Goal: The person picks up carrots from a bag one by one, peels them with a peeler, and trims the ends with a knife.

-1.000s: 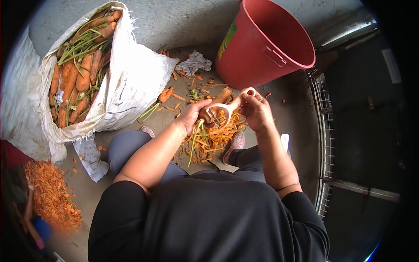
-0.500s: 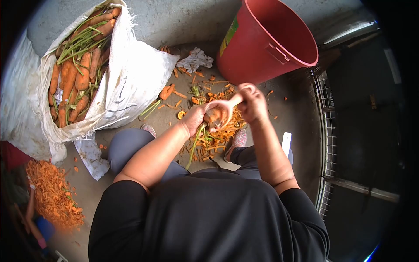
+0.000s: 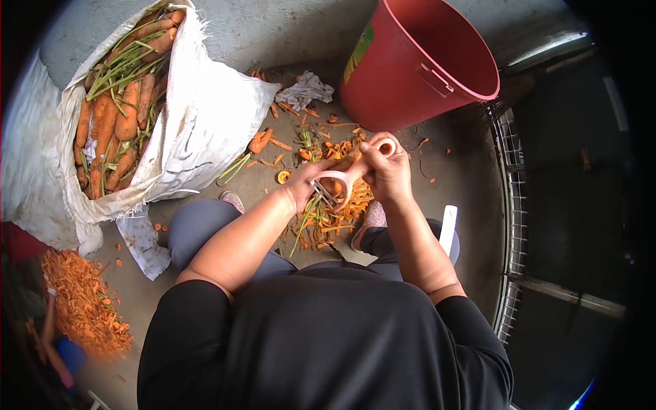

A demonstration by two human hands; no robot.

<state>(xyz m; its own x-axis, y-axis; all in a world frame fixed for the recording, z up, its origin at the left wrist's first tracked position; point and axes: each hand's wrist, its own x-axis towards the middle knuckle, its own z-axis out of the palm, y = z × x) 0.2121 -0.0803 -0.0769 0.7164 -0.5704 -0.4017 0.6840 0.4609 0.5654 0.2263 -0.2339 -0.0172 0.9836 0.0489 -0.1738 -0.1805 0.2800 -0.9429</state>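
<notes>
So the person's sitting low over a grey concrete floor [image 3: 273, 27], knees apart, working right above a messy heap of orange carrot peelings and green stalks [image 3: 326, 220] lying between the feet. The left hand [image 3: 306, 183] has its fingers wrapped tight around a stubby orange carrot [image 3: 336, 186], gripping it at the leafy end, with the green tops hanging down out of the fist toward the heap. Most of the carrot is covered by the hand and the tool, so there's not much of it to see. The right hand [image 3: 387, 171] is closed around the handle of a pale peach plastic Y-shaped peeler [image 3: 347, 174], with the handle's ring end poking out by the knuckles and the blade end sitting on the carrot, right against the left hand.

Just past the hands stands a big red plastic bucket [image 3: 410, 65], tilted in this view, close to them but not touching. Off to the left there's a white woven sack [image 3: 205, 116] gaping open, stuffed with unpeeled carrots with green stems [image 3: 116, 116]. A crumpled white rag [image 3: 307, 90] lies on the floor between sack and bucket, with loose carrot bits scattered round it. Bottom left there's another mound of orange shavings [image 3: 78, 301], well apart from the hands.
</notes>
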